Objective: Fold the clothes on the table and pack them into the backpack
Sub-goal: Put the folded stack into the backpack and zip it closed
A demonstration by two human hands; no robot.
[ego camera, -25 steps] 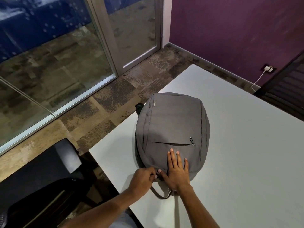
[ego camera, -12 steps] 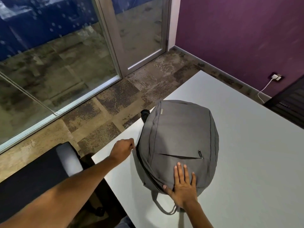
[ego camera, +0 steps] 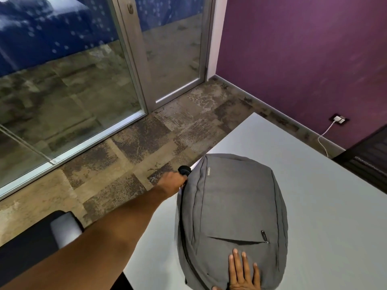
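Nearest the camera, the right hand lay flat with its fingers straight and slightly spread, pressing down on the lower front panel of the grey backpack, just below the front pocket zip. The backpack lay front-up on the white table, close to the table's left edge. Further along that left side, the left hand had reached to the far end of the main zip line, its fingers curled against the seam; they appeared to pinch the zip pull, though the pull itself was hidden, so this could not be told for certain. The side seam looked dark and possibly parted below that hand. No clothes showed on the visible part of the table, which suggested either that they were already packed and the bag was being zipped, or that they lay out of view. Beyond the table were patterned carpet, a glass door and a purple wall.
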